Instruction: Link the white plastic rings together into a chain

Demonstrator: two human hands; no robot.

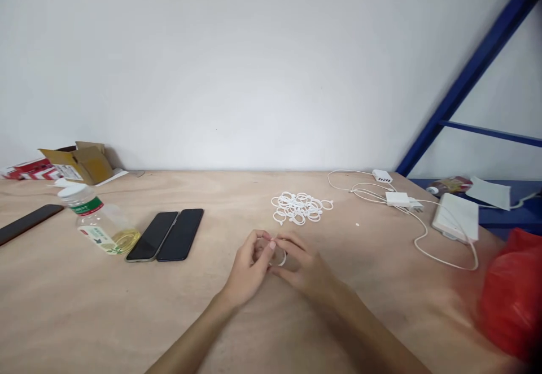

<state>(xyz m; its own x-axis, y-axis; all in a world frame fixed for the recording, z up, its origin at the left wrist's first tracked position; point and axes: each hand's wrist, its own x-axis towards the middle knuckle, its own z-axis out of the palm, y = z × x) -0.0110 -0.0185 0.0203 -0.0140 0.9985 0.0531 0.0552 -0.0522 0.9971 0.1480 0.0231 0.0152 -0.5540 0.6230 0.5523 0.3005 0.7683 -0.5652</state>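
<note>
Just in front of a pile of white plastic rings (296,207), my two hands meet over the table. Between them is a single white ring (284,259), partly covered by my fingers. My left hand (248,266) is closed in a pinch, thumb and forefinger at the upper side of this ring. My right hand (302,264) also pinches there, its fingertips touching those of the left, with its thumb lower down by the ring's near side. The exact spot where the fingertips meet hides the detail of the ring.
Two phones (165,235) lie left of my hands, beside a tilted plastic bottle (99,221) with some yellow contents. An opened cardboard box (87,162) sits at the back left. White chargers (397,199) and cables lie right, near a red bag (514,295).
</note>
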